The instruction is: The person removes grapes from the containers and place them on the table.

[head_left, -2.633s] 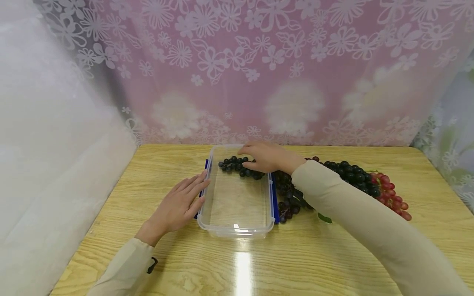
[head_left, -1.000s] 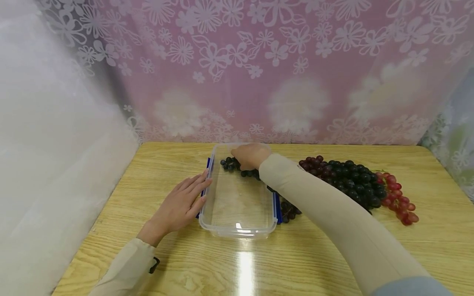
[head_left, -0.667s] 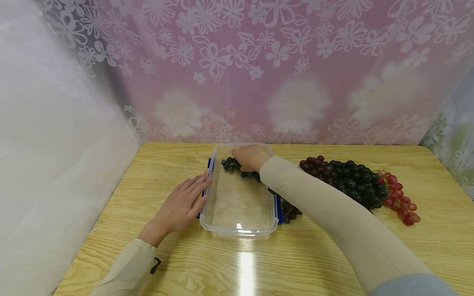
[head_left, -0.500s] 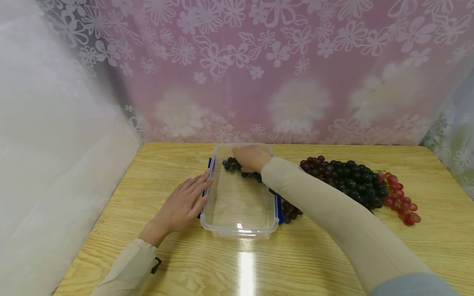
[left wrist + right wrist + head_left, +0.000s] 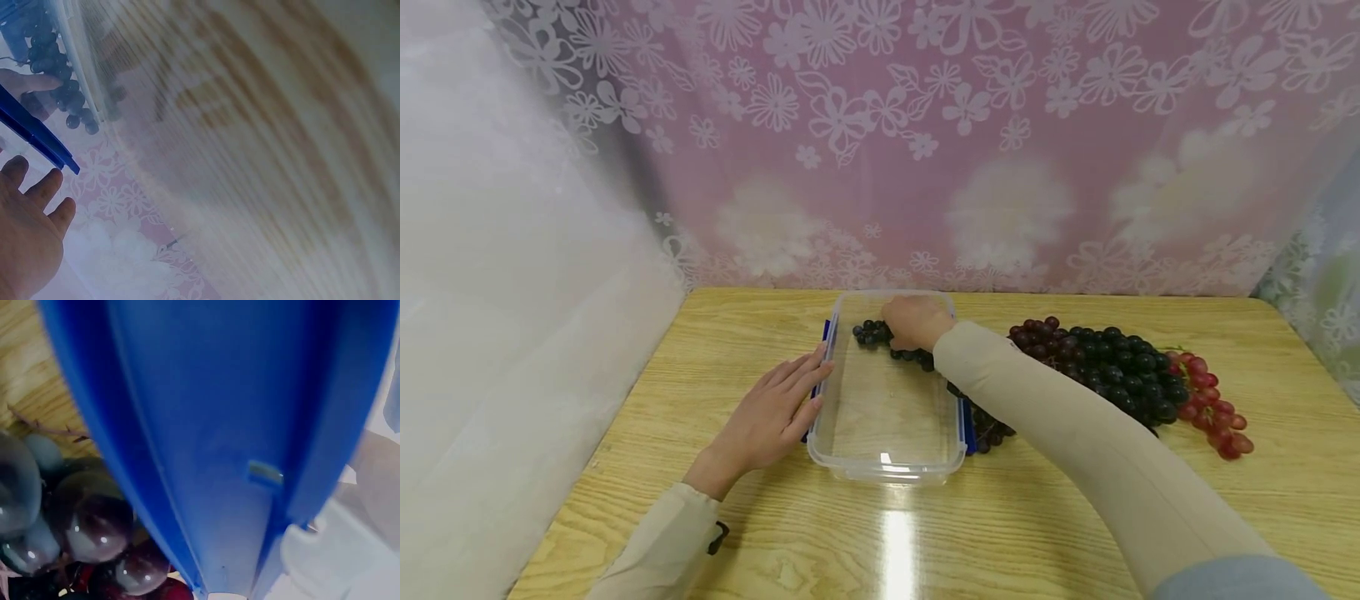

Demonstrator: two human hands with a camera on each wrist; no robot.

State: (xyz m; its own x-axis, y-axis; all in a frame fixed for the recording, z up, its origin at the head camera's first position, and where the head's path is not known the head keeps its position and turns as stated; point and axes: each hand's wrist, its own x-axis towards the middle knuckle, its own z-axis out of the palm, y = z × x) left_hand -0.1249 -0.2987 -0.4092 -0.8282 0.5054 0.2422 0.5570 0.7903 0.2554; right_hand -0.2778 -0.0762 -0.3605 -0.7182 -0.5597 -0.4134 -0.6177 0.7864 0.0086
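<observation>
While the left hand (image 5: 765, 412) lay flat against the clear container (image 5: 886, 467), grapes went in.
Right hand (image 5: 914, 322) gripped the dark grape bunch (image 5: 871, 332); letting go inside seemed next.

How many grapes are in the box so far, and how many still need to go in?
One small bunch of dark grapes lies at the far end of the clear box. The right hand rests on it there; its grip is hidden. The left hand lies flat against the box's side. The big dark bunch and red bunch are on the table, outside the box.
</observation>
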